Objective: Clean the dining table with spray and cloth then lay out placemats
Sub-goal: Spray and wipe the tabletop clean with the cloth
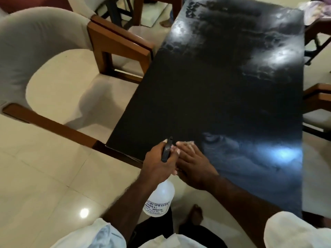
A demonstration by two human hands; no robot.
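One spray bottle (pixel 161 195), clear white with a printed label, hangs at 6 o'clock just off the near edge of the single black table (pixel 223 97), which runs from centre toward 1 o'clock with wet smears on it. The left hand (pixel 157 162) is clamped round the bottle's dark trigger head. Touching it at its 3 o'clock, the right hand (pixel 194 164) lies flat on the tabletop, fingers straight and together, a sliver of pale cloth (pixel 190 143) at its fingertips. Two beige chairs (pixel 35 47) stand at 10 o'clock.

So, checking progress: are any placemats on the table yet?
No, the table shows wet streaks and the right hand, no mats.
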